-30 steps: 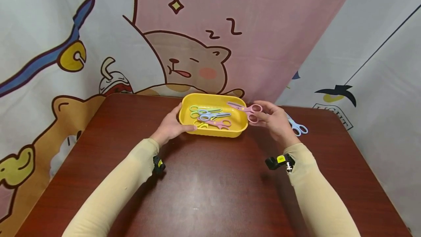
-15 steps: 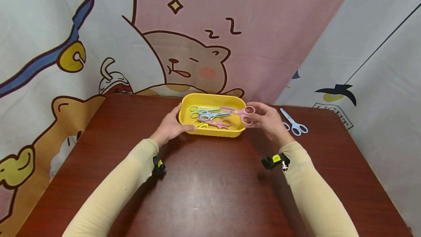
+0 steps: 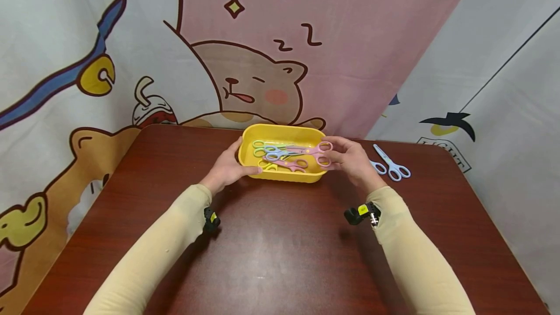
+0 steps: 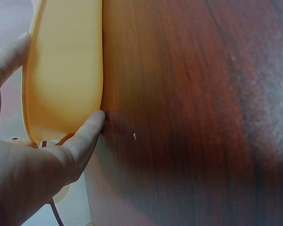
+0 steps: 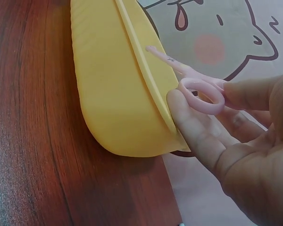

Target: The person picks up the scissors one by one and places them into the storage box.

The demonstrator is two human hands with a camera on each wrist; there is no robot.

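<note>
A yellow plastic basket (image 3: 286,177) stands near the back of the table. My left hand (image 3: 225,166) grips its left end, thumb on the front wall and fingers on the far side. Over the basket's right end, my right hand (image 3: 352,162) pinches pink scissors (image 3: 310,150) by the handles, blades pointing left into the basket. The right wrist view has these pink scissors (image 5: 205,96) just above the rim. Inside lie blue scissors (image 3: 275,153), green scissors (image 3: 259,149), yellow scissors (image 3: 268,165) and another pink pair (image 3: 288,163), overlapping one another.
Light blue scissors (image 3: 392,165) lie on the brown table (image 3: 262,242), right of my right hand. Another blue handle (image 3: 379,168) shows beside them, partly hidden by that hand. A cartoon-printed curtain (image 3: 350,38) hangs behind the table.
My right hand has moved left, carrying the pink scissors farther over the basket. More of the blue scissors on the table now shows. My left hand stays on the basket.
</note>
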